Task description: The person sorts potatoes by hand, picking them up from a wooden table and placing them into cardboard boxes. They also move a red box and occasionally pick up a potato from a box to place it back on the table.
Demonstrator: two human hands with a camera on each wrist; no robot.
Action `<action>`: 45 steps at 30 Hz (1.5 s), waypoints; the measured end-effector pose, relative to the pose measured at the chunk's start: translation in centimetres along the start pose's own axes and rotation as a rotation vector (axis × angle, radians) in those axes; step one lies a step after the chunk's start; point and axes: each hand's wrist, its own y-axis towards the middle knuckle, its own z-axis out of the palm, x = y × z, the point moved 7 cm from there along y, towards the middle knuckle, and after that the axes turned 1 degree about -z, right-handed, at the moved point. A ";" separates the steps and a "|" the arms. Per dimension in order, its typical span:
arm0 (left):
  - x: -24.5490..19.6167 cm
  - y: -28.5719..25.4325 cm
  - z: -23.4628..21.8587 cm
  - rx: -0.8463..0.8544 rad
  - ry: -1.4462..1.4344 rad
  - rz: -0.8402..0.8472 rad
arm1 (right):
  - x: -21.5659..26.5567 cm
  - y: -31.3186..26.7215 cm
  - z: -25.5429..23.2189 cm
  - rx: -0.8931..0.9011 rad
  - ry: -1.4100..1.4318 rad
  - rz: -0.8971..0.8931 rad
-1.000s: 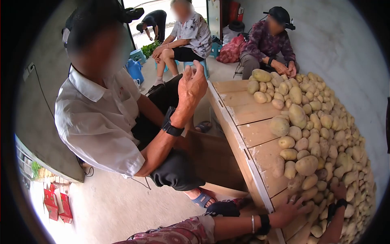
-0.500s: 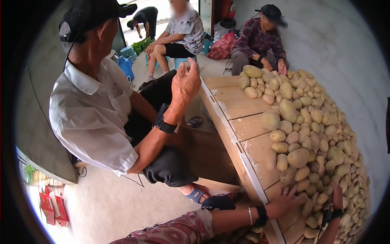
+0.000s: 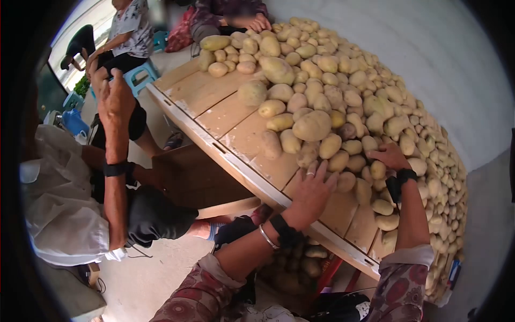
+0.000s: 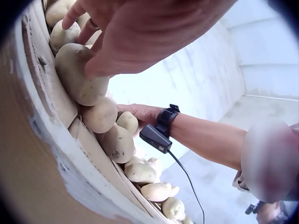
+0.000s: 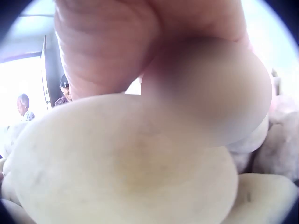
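A large heap of potatoes (image 3: pixel 316 126) covers much of a wooden board table (image 3: pixel 343 212). My left hand (image 3: pixel 308 196) lies at the heap's near edge with its fingers spread, fingertips touching the potatoes there. The left wrist view shows its thumb and fingers over a big pale potato (image 4: pixel 77 74). Farther right, my right hand (image 3: pixel 391 156) reaches down into the heap, its fingers extended over several potatoes. Close up in the right wrist view, a smooth potato (image 5: pixel 117 158) sits just beneath that palm.
Left of the table sits a person in a white shirt (image 3: pixel 64 204) with one hand raised. An open brown box (image 3: pixel 204 182) stands beside the table edge. More potatoes (image 3: pixel 292 263) lie below the table. Other people sit at the back near a blue stool (image 3: pixel 140 75). A wall (image 3: pixel 429 64) bounds the right.
The head view has swung right and down, bringing the table and both hands nearer the middle. My left hand stays at the heap's edge; my right hand remains among the potatoes.
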 end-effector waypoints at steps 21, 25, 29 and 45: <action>-6.5 -0.6 1.6 0.179 0.029 0.204 | 5.2 -7.8 3.5 0.000 0.056 -0.331; -5.0 -0.1 1.4 0.192 -0.080 0.243 | 2.8 -10.4 -1.5 -0.172 0.253 -0.238; -4.3 -0.2 2.1 0.221 -0.056 0.276 | -2.1 -20.3 -2.9 -0.527 0.771 -0.197; 5.4 -15.2 -4.0 0.005 -0.622 -0.151 | 10.4 -38.0 -12.6 -0.325 2.242 -1.002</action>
